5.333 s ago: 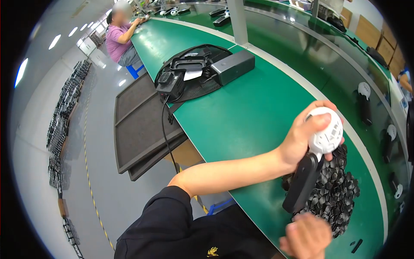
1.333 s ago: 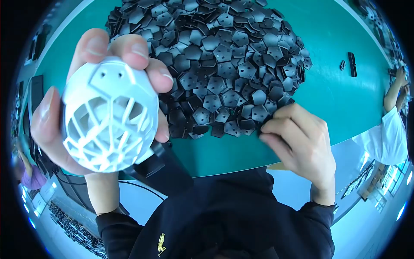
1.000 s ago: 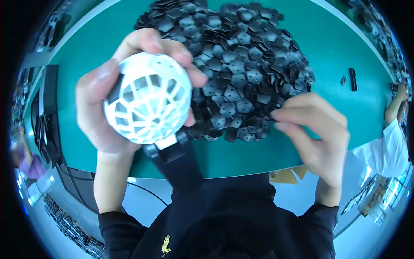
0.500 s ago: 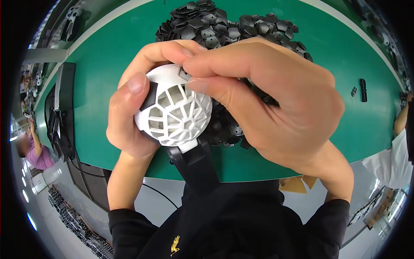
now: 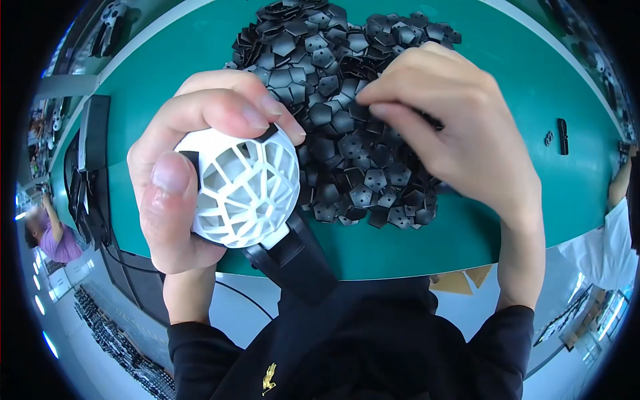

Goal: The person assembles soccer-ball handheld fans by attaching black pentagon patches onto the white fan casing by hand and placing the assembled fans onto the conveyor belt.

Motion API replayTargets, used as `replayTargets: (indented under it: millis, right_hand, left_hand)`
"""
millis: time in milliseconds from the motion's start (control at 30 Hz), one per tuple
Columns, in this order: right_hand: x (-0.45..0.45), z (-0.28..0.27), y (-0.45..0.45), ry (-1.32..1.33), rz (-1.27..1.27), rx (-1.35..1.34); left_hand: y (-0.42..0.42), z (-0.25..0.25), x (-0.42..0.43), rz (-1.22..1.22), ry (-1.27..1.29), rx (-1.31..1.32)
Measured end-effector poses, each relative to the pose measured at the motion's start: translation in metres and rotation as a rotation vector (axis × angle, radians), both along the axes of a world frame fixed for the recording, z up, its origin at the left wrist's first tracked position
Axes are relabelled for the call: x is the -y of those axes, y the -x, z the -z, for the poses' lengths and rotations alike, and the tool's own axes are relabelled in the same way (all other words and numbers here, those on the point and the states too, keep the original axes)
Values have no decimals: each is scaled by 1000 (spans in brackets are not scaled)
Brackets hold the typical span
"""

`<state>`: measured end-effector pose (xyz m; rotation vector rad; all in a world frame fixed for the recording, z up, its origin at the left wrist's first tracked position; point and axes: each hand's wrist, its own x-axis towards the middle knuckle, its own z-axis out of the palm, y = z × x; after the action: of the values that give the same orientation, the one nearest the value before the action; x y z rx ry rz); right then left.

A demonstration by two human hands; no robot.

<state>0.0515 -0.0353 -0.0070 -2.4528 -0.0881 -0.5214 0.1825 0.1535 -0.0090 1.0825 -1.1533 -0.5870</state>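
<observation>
My left hand (image 5: 180, 160) is wrapped round a white lattice ball (image 5: 243, 193), its thumb and fingers along the ball's left and upper sides. Dark patches sit on the ball near my fingertips and thumb. Below the ball, a black bracket (image 5: 293, 257) meets its lower edge. Over a heap of black pentagonal pieces (image 5: 360, 163), my right hand (image 5: 460, 113) has its thumb and forefinger pinched close together. Dark pieces lie right at those fingertips; whether one is between them I cannot make out. Several pieces show small holes.
The green table (image 5: 167, 87) has a pale rim. A black device (image 5: 93, 160) with a cable stands at the left edge. On the right lie a small black strip (image 5: 563, 137) and a tiny grey part (image 5: 549, 139). Other people (image 5: 57, 233) are at both sides.
My right hand has left the ball and moved up and right to the heap. My left hand has shifted left with the ball, uncovering more of the black pieces.
</observation>
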Motion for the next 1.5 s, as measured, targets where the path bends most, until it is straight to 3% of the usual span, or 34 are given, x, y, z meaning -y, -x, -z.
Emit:
replayTargets:
  millis: [33,267,333,433,467,567,733,867,967,1267,1500]
  right_hand:
    - [-2,2,-1,134,-52,8]
    - [-11,16,-2,160,-89,90]
    - [-12,15,-2,179,-92,120]
    - [-21,-1,3,-490,-26,-119]
    - [-26,-1,3,-492,-26,-116]
    - [-44,-1,-1,-816,28,-56]
    - [-49,-5,1,-669,4,-93]
    - [-48,0,-2,-776,-93,-99]
    - [-45,1,-4,-1002,-128,-162]
    - [-40,1,-7,-1247,-190,-243]
    - [-58,6,-13,-1400,-197,-78]
  left_hand:
    - [0,0,-1,-10,-16,-18]
    - [-2,4,1,-40,-62,-115]
    - [-5,5,5,43,-19,-295]
    - [-1,2,7,84,-2,-457]
    - [1,1,8,82,-7,-536]
    - [5,4,12,62,-14,-622]
    - [12,7,14,9,-8,-670]
    - [16,3,15,37,14,-740]
    - [17,1,17,63,27,-789]
    - [23,2,19,153,111,-981]
    - [27,2,17,163,161,-1054]
